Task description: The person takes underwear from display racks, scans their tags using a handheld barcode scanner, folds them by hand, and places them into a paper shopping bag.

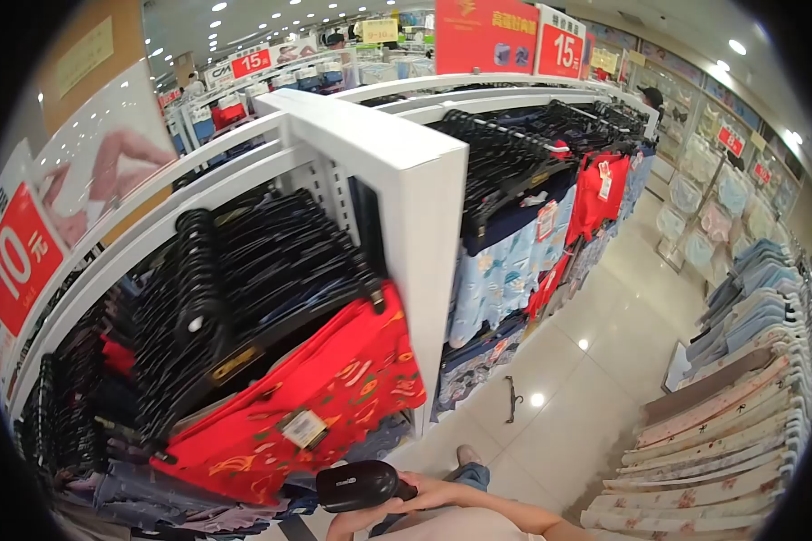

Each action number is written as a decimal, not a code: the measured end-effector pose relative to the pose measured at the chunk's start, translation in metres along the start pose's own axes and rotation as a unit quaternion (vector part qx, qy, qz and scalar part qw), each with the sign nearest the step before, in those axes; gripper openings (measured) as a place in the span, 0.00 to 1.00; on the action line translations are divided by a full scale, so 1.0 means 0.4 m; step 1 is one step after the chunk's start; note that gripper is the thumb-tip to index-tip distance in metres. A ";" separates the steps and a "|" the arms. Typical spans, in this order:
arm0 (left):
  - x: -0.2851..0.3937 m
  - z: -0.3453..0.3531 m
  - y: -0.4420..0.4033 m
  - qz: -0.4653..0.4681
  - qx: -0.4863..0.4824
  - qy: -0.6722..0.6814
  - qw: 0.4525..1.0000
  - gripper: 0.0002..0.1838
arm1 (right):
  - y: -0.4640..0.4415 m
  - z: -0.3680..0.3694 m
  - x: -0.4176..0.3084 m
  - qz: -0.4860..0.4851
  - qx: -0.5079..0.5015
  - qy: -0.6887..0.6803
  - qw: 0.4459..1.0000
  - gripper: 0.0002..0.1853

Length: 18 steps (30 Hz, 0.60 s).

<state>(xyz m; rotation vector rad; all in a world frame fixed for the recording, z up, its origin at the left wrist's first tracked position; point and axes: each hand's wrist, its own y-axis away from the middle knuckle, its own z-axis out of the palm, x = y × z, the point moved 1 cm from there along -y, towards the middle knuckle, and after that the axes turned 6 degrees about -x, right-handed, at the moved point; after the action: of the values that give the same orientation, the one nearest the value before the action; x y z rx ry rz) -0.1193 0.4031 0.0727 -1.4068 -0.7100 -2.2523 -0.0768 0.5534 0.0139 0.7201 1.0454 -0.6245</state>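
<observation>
A black handheld barcode scanner with a rounded head is at the bottom centre, in front of my body. My right hand is closed around its handle end. Just under the scanner's head lies my left hand, against or very close to it; its fingers are mostly hidden. Beyond the scanner hang red patterned underpants on a black hanger, with a white barcode tag on the front. The scanner overlaps the lower part of this garment's area in view.
A white rack post stands ahead, with densely packed black hangers and light-blue printed garments beyond it. One loose hanger lies on the tiled floor. Clothes line the right side. Red price signs stand above the racks.
</observation>
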 end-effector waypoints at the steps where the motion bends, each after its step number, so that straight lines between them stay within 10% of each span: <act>1: 0.001 -0.005 0.017 -0.008 0.001 0.003 1.000 0.11 | -0.003 0.028 -0.016 0.027 0.006 -0.050 0.998 0.35; 5: -0.003 -0.046 0.071 0.088 -0.113 -0.019 0.990 0.09 | -0.028 0.102 0.087 -0.333 0.114 0.357 0.866 0.37; 13: -0.036 0.012 0.190 0.269 -0.290 -0.035 0.918 0.07 | 0.041 0.278 0.120 -0.118 -0.003 0.091 0.989 0.37; 18: -0.107 0.119 0.270 0.317 -0.235 -0.042 0.918 0.07 | 0.101 0.381 0.102 -0.206 0.077 0.242 0.945 0.25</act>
<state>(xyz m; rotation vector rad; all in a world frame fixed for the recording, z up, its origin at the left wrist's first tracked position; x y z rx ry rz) -0.0065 0.3485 0.0743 -1.6437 0.2846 -1.8905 0.0513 0.4548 0.0345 0.8200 1.6404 -0.9233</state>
